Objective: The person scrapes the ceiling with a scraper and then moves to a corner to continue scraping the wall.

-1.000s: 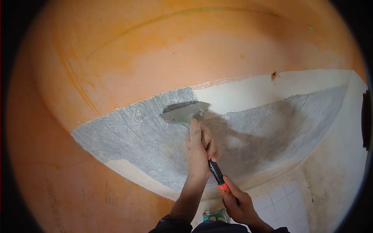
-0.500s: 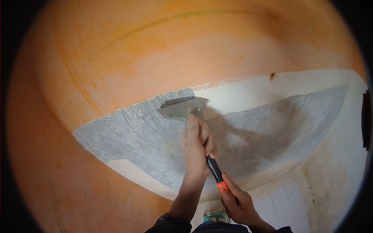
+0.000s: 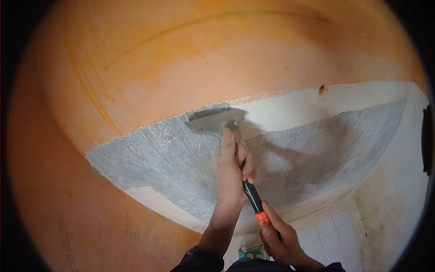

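Observation:
A wide metal scraper (image 3: pixel 210 123) lies with its blade against the wall, where grey surface (image 3: pixel 158 158) meets orange paint (image 3: pixel 181 77) and a white strip (image 3: pixel 290 109). My left hand (image 3: pixel 233 158) is wrapped round the upper part of its handle, just below the blade, thumb pointing up. Lower down, my right hand (image 3: pixel 278 235) grips the end of the black handle (image 3: pixel 252 196) near its orange-red band (image 3: pixel 262 218). The blade's lower face and the shadow beside it are visible; its contact edge is hard to make out.
A small hole (image 3: pixel 322 89) marks the wall at the upper right. White floor tiles (image 3: pixel 328 233) and a green shoe (image 3: pixel 253 252) show below. A dark object (image 3: pixel 426 140) stands at the right edge. Faint writing (image 3: pixel 129 224) is on the orange wall, lower left.
The scraper and both hands have shifted slightly right in view, with the blade a little higher. The grip of both hands is unchanged.

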The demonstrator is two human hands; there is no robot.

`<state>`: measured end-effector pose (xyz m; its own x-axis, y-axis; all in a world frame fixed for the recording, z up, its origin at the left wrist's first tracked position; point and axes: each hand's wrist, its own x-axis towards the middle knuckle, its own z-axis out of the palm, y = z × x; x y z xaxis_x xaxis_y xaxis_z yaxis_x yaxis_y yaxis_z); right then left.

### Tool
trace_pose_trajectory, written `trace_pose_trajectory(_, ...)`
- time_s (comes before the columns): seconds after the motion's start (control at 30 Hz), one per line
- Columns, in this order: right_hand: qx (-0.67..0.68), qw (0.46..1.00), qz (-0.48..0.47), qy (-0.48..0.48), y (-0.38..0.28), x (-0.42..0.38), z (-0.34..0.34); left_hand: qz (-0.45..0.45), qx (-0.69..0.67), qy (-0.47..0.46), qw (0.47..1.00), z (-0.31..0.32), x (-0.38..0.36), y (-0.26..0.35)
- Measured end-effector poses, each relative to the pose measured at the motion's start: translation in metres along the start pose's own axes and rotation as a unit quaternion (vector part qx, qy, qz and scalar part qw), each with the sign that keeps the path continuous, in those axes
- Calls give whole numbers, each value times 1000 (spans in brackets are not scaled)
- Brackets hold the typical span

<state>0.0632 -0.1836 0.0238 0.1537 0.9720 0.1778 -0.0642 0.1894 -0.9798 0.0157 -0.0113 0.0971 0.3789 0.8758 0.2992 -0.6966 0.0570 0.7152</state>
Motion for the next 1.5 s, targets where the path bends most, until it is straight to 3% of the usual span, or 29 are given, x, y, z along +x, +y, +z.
trace_pose_trajectory(0.1, -34, 997, -63, -1, 11, 4, -2, 1, -10, -4, 1000, 1, 6, 0)
trace_pose_trajectory(0.23, -30, 999, 26, 8, -7, 7, -1, 12, -17, -28, 999, -2, 5, 0)
trace_pose_trajectory(0.33, -44, 997, -65, 10, 16, 3, 0, -19, 4, 10, 1000, -3, -1, -4)
trace_pose_trajectory(0.53, 13, 999, 49, 0, 4, 2, 3, -10, -1, 0, 1000, -8, 0, -7)
trace_pose_trajectory(0.6, -47, 998, -40, 12, 21, 7, 2, -4, -1, -2, 1000, -8, 2, -8)
trace_pose_trajectory(0.8, -50, 998, 2, 35, 19, 1, 3, -9, 9, 5, 1000, -7, -3, -7)
trace_pose_trajectory(1.5, -42, 999, 3, 28, 2, 9, -3, 15, 14, -14, 1000, 0, 3, 1)
